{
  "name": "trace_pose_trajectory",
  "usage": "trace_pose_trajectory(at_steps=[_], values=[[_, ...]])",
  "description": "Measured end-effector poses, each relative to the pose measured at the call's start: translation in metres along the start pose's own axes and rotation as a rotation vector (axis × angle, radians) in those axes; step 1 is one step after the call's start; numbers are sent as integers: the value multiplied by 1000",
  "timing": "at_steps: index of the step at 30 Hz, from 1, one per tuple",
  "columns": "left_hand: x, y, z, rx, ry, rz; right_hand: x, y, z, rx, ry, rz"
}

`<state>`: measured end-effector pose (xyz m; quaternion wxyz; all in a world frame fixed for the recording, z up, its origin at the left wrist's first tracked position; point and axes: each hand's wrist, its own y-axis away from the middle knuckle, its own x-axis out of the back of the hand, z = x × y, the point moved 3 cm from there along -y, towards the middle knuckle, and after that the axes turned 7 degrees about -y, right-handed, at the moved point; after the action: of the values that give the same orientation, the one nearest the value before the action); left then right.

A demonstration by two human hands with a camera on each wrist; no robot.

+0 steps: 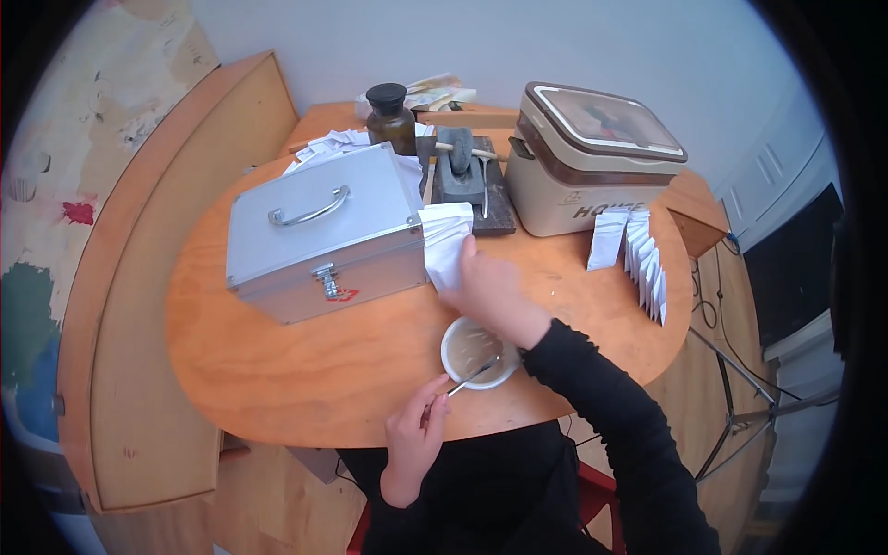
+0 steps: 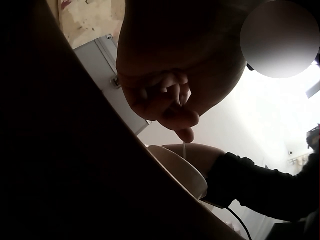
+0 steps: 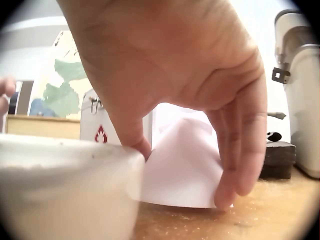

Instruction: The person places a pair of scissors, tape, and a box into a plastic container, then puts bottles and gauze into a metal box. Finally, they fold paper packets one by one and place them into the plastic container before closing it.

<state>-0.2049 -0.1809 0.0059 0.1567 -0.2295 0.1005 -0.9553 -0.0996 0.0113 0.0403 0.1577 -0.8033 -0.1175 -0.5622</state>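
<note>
On the tabletop (image 1: 268, 370), looks partway along: beside the beige box (image 1: 546, 190), has packets (image 1: 643, 259) lined up; by the silver case (image 1: 264, 222), grips one seemingly unfinished packet (image 1: 442, 250) with right hand (image 1: 495, 291); at the bowl (image 1: 448, 352), pinches slim tool (image 1: 460, 384) with left hand (image 1: 413, 444).

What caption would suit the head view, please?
Right hand gripping a white packet, left hand holding a thin tool in a bowl.

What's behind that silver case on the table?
Behind the silver case you can see a brown jar with a black lid, and some white papers. The case covers the jar's base and anything lower behind it, so I can't tell what's there.
</note>
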Motion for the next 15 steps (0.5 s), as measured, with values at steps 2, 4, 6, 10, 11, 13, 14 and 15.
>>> trace_pose_trajectory(at_steps=[2, 4, 6, 10, 11, 13, 14, 15], values=[[2, 2, -1, 19, 2, 8, 10, 5, 11, 5, -94, -10], [4, 3, -2, 56, 7, 8, 26, 15, 22, 32, -191, 21], [4, 3, -5, 76, 20, 39, 42, 33, 31, 72, -295, 103], [4, 0, 0, 101, 20, 106, 67, 67, 52, 3, -537, 181], [4, -1, 2, 109, -6, 104, 71, 77, 55, -40, -562, 207], [5, -4, 7, 120, -57, 104, 72, 98, 63, -92, -556, 190], [4, -5, 8, 126, -55, 106, 70, 109, 66, -102, -525, 146], [4, -6, 10, 131, -53, 108, 68, 118, 68, -111, -494, 102]])
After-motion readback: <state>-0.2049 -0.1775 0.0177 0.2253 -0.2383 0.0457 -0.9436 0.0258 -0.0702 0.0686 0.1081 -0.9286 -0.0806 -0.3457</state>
